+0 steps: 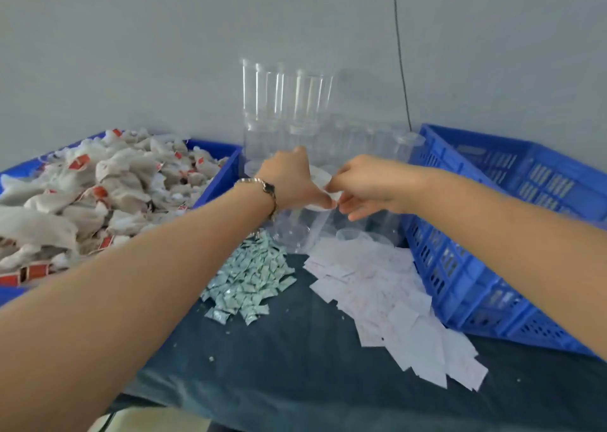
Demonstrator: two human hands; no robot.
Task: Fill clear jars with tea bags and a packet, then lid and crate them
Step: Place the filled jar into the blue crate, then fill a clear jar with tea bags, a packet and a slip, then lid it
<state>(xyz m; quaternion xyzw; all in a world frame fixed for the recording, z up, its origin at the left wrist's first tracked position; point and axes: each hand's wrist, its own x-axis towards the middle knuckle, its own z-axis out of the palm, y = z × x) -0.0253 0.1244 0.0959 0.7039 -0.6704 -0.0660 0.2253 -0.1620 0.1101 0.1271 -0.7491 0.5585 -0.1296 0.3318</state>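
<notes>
Jar point(303, 224) of clear plastic is what we hold near the back of the table point(295, 359), in front of the stacked empty jars point(285, 103) standing against the grey wall. Our left hand point(289, 182) curls over its top, fingers closed round a white lid point(320, 177) that sits at the jar's mouth; a bracelet point(267, 192) hangs on that wrist. Our right hand point(364, 185) meets it from the other side, thumb and forefinger pinched on the lid's edge, the other fingers loosely spread below. We cannot tell whether the lid is fully seated, since both hands cover much of it, nor what the jar holds.

Just beneath the jar lie a few more clear jars and cups, blurred. Toward us on the dark cloth sits a heap of small pale green packets point(253, 280), and beside it, to the right, a scatter of white paper slips point(387, 300). A blue bin point(220, 175) heaped with tea bags point(98, 188), many with red tags, stands on the left. A blue slotted crate point(466, 267) stands on the right, under our right forearm
</notes>
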